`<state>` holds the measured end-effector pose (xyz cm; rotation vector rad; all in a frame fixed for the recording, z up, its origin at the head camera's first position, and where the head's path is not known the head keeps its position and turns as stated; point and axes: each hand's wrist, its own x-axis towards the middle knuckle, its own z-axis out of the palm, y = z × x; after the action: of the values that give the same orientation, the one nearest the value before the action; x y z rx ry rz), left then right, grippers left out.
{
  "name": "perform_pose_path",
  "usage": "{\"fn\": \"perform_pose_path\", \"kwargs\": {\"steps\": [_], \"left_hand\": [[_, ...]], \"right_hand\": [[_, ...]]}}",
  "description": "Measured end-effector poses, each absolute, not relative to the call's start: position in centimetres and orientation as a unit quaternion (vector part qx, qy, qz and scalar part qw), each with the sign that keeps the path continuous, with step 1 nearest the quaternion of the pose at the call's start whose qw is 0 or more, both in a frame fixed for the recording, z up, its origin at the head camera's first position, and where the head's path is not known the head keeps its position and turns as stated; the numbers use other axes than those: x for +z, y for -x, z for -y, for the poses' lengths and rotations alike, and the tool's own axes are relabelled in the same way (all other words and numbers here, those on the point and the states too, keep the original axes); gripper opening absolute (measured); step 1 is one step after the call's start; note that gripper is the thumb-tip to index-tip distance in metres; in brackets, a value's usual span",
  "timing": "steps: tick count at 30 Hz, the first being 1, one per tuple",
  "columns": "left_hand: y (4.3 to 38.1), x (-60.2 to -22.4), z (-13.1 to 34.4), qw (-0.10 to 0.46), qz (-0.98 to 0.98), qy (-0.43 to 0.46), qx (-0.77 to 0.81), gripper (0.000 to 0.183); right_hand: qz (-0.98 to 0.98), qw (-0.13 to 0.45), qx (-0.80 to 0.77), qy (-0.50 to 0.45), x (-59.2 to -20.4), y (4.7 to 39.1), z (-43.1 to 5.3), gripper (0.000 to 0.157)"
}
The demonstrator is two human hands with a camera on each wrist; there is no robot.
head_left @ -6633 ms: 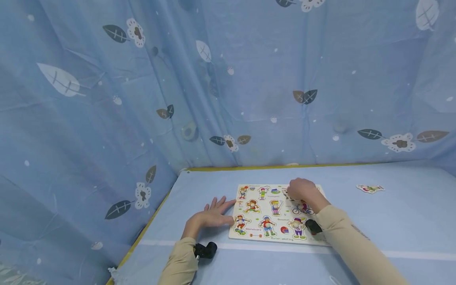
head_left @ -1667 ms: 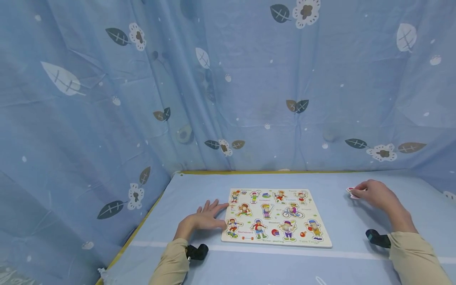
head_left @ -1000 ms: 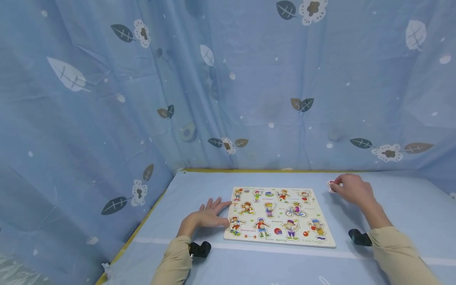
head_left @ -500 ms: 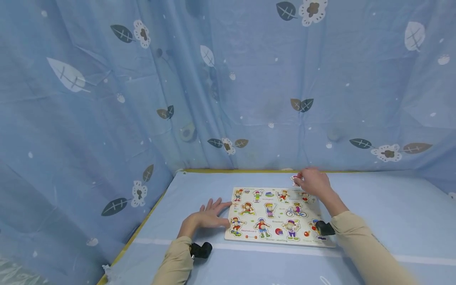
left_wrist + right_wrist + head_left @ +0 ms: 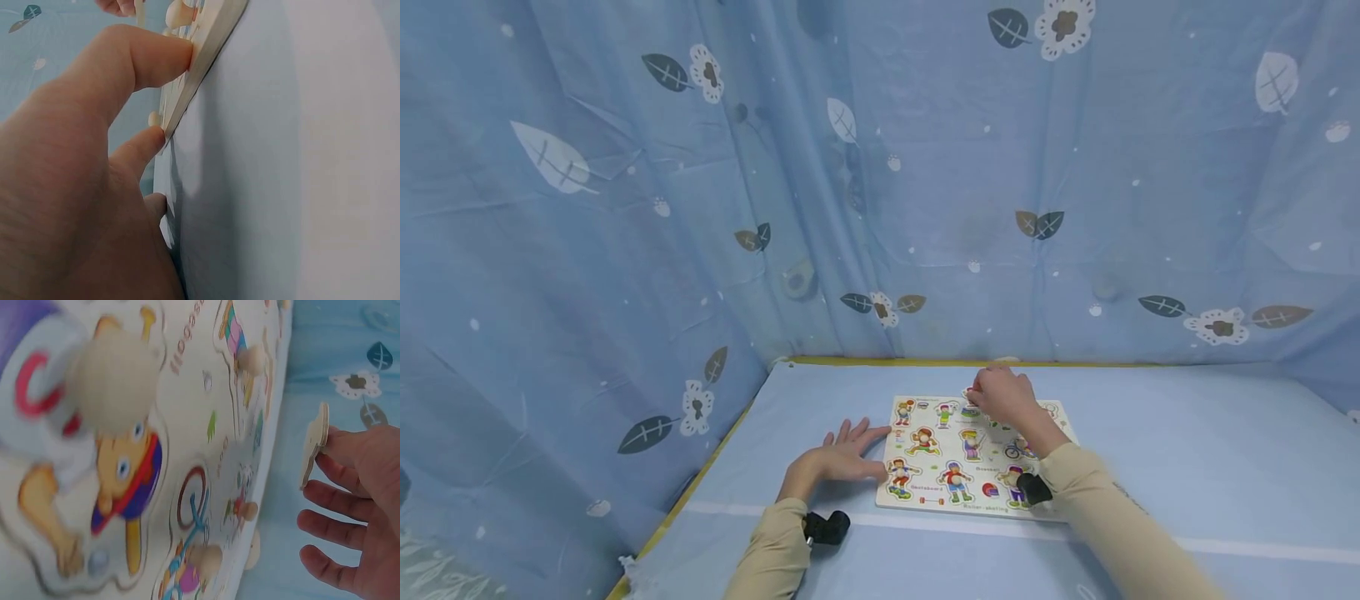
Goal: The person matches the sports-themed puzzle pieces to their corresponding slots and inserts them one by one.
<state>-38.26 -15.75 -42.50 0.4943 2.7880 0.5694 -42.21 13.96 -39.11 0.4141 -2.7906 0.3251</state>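
Note:
A wooden knob puzzle board (image 5: 951, 452) with several sports-figure pieces seated in it lies flat on the table. My left hand (image 5: 842, 458) rests at its left edge, fingers spread; in the left wrist view, the thumb (image 5: 159, 59) and a fingertip touch the board's side. Above the board's back edge, my right hand (image 5: 1006, 396) pinches a loose puzzle piece (image 5: 968, 393). The right wrist view shows that piece (image 5: 314, 447) nearly edge-on between thumb and index finger, the other fingers extended. It is held apart from the board. My right hand and forearm cover part of the board's right side.
A pale blue cloth with a white stripe (image 5: 1225, 546) covers the table. Behind and to the left hangs a blue patterned curtain (image 5: 955, 208). A black wrist camera (image 5: 827, 527) sits on my left wrist, another (image 5: 1033, 489) on my right.
The piece that lay on the table to the right was picked up by my right hand and carried left to the board's back edge. My left hand stays at the board's left side.

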Motion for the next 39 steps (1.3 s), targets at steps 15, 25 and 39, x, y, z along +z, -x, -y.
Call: {"fn": "perform_pose_path", "kwargs": {"steps": [15,25,39], "left_hand": [[38.1,-42.9,15.7,0.129,-0.953,-0.179,0.206,0.089],[38.3,-42.9,16.1,0.123,-0.960,-0.168,0.188,0.087],[38.1,-42.7,15.9,0.128,-0.959,-0.169,0.190,0.086]], "right_hand": [[0.977,0.065,0.113,-0.167,-40.5,42.8,-11.9,0.011],[0.979,0.021,0.094,-0.178,-39.6,42.1,-10.9,0.024],[0.980,0.068,0.100,-0.159,-40.4,41.9,-8.1,0.017]]}}
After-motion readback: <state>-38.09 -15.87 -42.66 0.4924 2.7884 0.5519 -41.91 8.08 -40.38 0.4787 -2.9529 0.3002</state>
